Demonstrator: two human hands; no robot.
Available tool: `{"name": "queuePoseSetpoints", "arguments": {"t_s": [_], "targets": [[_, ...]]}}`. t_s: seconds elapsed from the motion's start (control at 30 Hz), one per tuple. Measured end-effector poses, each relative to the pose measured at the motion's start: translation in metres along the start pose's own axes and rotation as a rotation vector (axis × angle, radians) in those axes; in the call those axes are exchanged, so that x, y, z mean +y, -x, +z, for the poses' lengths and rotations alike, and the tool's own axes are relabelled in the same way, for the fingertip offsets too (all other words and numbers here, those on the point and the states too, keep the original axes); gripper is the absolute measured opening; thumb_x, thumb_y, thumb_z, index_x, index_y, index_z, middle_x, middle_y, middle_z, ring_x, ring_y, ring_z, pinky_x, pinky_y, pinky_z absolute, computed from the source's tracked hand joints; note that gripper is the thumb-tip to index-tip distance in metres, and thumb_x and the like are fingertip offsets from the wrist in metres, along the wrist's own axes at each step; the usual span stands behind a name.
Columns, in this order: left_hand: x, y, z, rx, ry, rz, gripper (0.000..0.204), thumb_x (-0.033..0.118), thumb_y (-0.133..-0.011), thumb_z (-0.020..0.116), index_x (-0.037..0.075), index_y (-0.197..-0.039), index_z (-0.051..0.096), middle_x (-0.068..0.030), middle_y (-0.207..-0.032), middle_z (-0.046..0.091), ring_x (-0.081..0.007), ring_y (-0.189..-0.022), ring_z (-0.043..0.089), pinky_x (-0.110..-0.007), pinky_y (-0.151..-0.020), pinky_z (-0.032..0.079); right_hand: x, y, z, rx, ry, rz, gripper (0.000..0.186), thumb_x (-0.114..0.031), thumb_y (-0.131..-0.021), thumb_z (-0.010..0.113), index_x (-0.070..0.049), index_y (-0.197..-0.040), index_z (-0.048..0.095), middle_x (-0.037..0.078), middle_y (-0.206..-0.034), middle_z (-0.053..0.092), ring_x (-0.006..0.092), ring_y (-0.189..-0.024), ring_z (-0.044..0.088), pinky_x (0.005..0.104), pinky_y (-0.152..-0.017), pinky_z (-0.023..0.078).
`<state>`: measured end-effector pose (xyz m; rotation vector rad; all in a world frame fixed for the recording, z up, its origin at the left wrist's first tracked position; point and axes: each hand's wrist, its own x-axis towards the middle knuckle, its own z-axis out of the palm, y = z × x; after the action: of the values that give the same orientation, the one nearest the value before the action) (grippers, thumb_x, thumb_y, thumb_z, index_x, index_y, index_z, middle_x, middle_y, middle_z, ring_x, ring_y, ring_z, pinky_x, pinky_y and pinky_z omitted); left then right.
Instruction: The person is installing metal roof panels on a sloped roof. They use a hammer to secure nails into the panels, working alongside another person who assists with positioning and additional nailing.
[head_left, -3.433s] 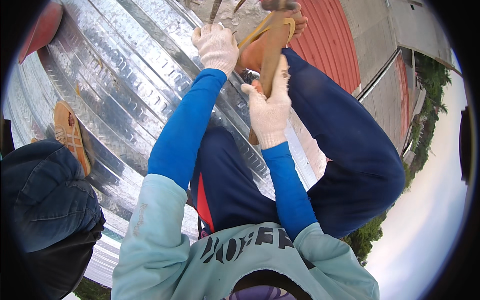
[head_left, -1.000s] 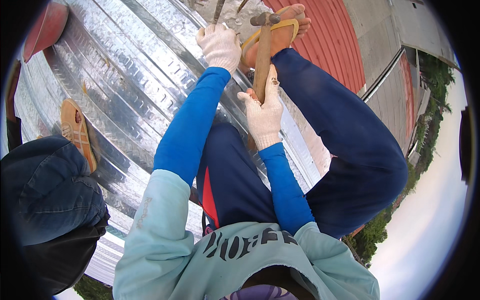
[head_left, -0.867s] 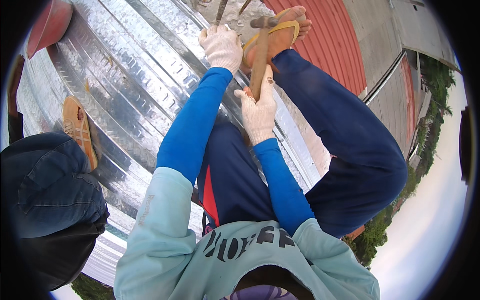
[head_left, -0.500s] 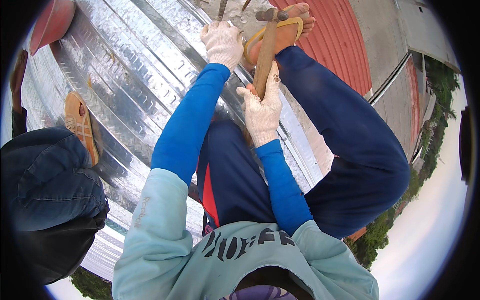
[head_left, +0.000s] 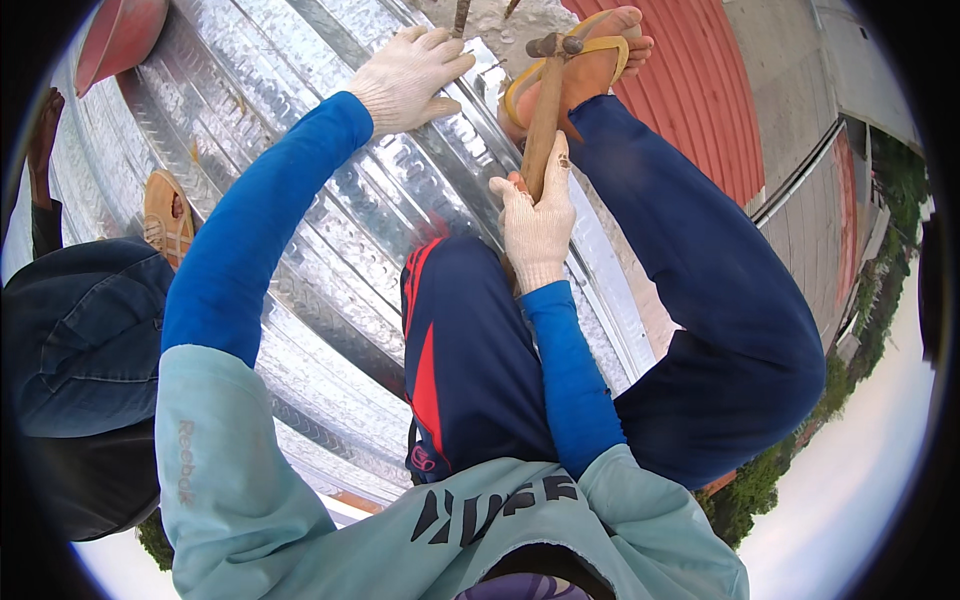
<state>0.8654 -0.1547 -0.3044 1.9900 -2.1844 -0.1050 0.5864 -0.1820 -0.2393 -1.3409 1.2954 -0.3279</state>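
Observation:
My left hand [head_left: 413,80], in a white knit glove, lies open on the ribbed metal sheeting [head_left: 330,240], its fingers stretched toward the sheet's far edge. Just past the fingertips a rusty steel bar [head_left: 461,17] sticks up from rough concrete [head_left: 500,30]. A hammer [head_left: 543,120] with a worn wooden handle is in my right hand [head_left: 538,215], also gloved, whose fingers wrap the handle. The hammer's head points away from me and overlaps my sandalled foot [head_left: 585,75] in the view. A fingertip shows bare through the right glove.
Another person's knee [head_left: 80,340] and tan shoe [head_left: 165,215] are on the sheeting at the left, with that person's hand [head_left: 46,115] farther out. A reddish tub [head_left: 118,40] stands at the far left. Red corrugated roofing [head_left: 690,90] lies beyond my foot at the right.
My left hand has come off the steel bar, moved left and opened flat on the sheeting. My right hand keeps the hammer in nearly the same place.

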Motion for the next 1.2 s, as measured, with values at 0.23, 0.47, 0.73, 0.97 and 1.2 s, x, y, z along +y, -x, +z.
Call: {"name": "queuePoseSetpoints", "arguments": {"t_s": [0.23, 0.47, 0.73, 0.97, 1.2], "targets": [[0.017, -0.011, -0.021, -0.185, -0.058, -0.182, 0.074, 0.055, -0.096, 0.084, 0.02, -0.158, 0.066, -0.0164, -0.152, 0.064, -0.0346, -0.145, 0.058, -0.052, -0.123, 0.043, 0.004, 0.001, -0.001, 0.002, 0.133, -0.166, 0.103, 0.005, -0.094, 0.085, -0.012, -0.181, 0.033, 0.02, -0.144, 0.072, 0.0185, -0.108, 0.075, 0.034, -0.098, 0.064], [0.029, -0.014, -0.055, -0.119, -0.035, -0.288, 0.073, 0.051, -0.088, 0.09, 0.019, -0.15, 0.07, -0.0261, -0.149, 0.061, -0.0464, -0.143, 0.055, -0.06, -0.109, 0.052, 0.015, -0.006, 0.002, -0.008, 0.223, -0.231, 0.101, 0.007, -0.094, 0.085, -0.01, -0.18, 0.035, 0.021, -0.144, 0.072, 0.0183, -0.105, 0.075, 0.0334, -0.094, 0.065], [0.008, -0.021, -0.05, -0.245, 0.038, -0.258, 0.09, 0.062, -0.083, 0.091, 0.015, -0.155, 0.068, -0.0287, -0.149, 0.06, -0.049, -0.147, 0.051, -0.061, -0.103, 0.057, 0.009, 0.006, 0.004, 0.127, 0.075, -0.234, 0.097, 0.005, -0.095, 0.085, -0.01, -0.179, 0.038, 0.021, -0.129, 0.078, 0.0206, -0.103, 0.077, 0.0334, -0.092, 0.064], [0.01, -0.018, -0.026, -0.238, -0.135, -0.304, 0.091, 0.069, -0.086, 0.088, 0.031, -0.164, 0.061, -0.0243, -0.163, 0.055, -0.0412, -0.158, 0.047, -0.062, -0.104, 0.061, -0.018, 0.002, -0.001, 0.09, 0.218, -0.163, 0.09, 0.003, -0.097, 0.083, -0.006, -0.176, 0.041, 0.014, -0.12, 0.078, 0.0167, -0.099, 0.077, 0.0306, -0.091, 0.062], [0.005, -0.02, -0.017, -0.211, -0.138, -0.278, 0.092, 0.069, -0.086, 0.089, 0.031, -0.165, 0.06, -0.0243, -0.16, 0.056, -0.0411, -0.159, 0.046, -0.061, -0.102, 0.062, -0.003, -0.004, 0.005, 0.069, 0.293, -0.181, 0.094, 0.0, -0.096, 0.084, -0.007, -0.178, 0.038, 0.017, -0.126, 0.076, 0.0204, -0.101, 0.077, 0.033, -0.093, 0.062]]}}
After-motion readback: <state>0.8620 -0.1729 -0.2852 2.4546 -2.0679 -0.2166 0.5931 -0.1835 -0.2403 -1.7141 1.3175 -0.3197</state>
